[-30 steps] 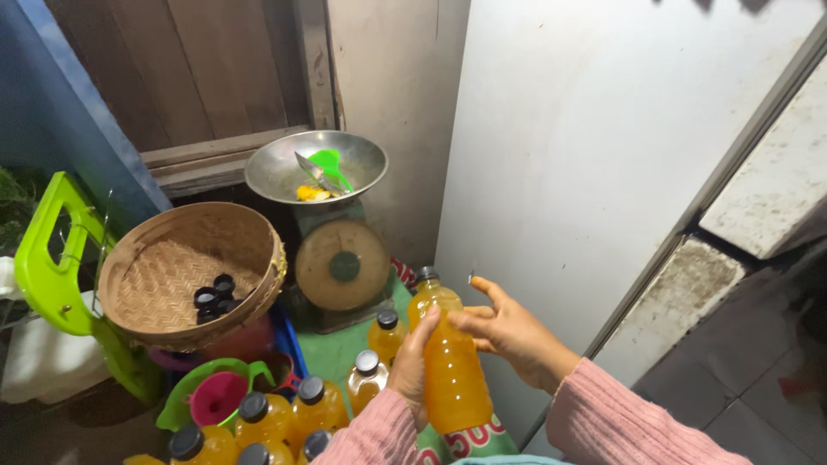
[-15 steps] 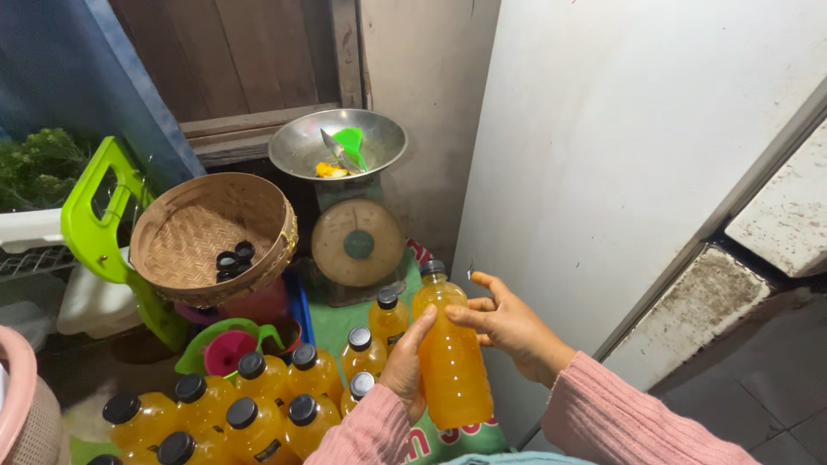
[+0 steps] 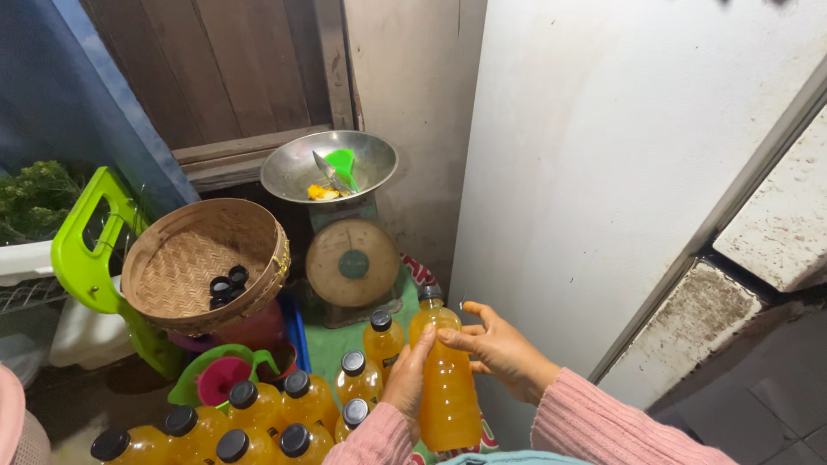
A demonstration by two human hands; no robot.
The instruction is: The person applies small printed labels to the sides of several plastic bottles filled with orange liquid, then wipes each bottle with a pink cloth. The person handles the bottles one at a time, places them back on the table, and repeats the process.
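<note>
We held the orange juice bottle (image 3: pixel 448 379) upright between us: left hand (image 3: pixel 407 383) wrapped its side, right hand (image 3: pixel 502 351) pinched its shoulder, above the capped bottles (image 3: pixel 284 413).

A green mat (image 3: pixel 340 344) is spread on the floor (image 3: pixel 95 405); capped plastic bottles of orange liquid (image 3: pixel 258 422) and a round-dialled kitchen scale (image 3: pixel 353 263) are stood on it.

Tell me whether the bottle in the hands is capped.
Capped: the bottle, full of orange liquid and upright between the left hand and right hand, carries a dark cap on top.
</note>
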